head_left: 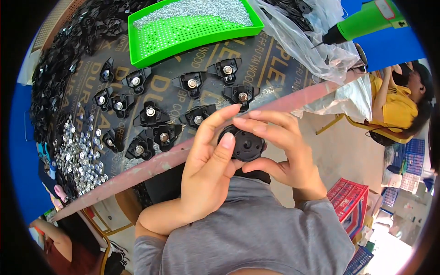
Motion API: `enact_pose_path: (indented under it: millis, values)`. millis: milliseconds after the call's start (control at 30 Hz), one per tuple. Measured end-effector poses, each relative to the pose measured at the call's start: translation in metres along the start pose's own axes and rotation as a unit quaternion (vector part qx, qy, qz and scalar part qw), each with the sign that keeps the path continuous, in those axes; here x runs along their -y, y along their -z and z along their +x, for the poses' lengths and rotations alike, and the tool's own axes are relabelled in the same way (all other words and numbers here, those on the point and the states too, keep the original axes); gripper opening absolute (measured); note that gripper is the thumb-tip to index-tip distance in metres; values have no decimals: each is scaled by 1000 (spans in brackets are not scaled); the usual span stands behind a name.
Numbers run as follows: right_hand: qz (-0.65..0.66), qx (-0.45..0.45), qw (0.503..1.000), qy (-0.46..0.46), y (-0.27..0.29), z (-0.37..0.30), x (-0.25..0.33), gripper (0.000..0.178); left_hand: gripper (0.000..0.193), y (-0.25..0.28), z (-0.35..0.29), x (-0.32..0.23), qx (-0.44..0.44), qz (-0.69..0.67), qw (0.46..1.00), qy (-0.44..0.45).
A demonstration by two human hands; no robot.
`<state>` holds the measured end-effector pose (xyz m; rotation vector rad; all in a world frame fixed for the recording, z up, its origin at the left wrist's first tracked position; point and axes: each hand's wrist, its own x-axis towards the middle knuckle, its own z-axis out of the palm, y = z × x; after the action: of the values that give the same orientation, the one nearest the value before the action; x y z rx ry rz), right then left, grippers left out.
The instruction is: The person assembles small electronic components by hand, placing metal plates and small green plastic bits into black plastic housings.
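Observation:
Between my two hands, just in front of the table's near edge, is a round black plastic part (248, 145) with small holes and a curved slot in its face. My left hand (208, 160) pinches it, thumb on the face at its left side. The fingers of my right hand (282, 146) curl round its top and right rim, with the thumb below. Beyond my hands, several black plastic brackets (150, 112) lie spread on the table, each with a silver metal piece on it. One bracket (242, 96) sits closest to my fingertips.
A green perforated tray (142, 57) of small silver screws stands at the back. A pile of black parts (55, 87) and silver metal pieces (85, 156) lie at left. A green power screwdriver (362, 25) hangs upper right beside clear plastic bags (316, 55). Other people sit at both sides.

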<state>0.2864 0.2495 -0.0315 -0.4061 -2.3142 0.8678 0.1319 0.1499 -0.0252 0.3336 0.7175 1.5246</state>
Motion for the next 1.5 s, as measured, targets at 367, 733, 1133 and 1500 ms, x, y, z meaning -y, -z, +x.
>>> enact_pose_path:
  millis: [367, 733, 1133, 1500]
  values:
    - [116, -41, 991, 44, 5, 0, -7, 73, 28, 18, -6, 5, 60, 84, 995, 10]
    - [-45, -101, 993, 41, -2, -8, -2, 59, 14, 21, -1, 26, -7, 168, 982, -82]
    - [-119, -63, 987, 87, 6, -6, -7, 60, 58, 15, -4, -1, -7, 487, 849, -203]
    - [-220, -28, 974, -45, 5, 27, -31, 65, 92, 12, -12, -34, -9, 471, 880, -62]
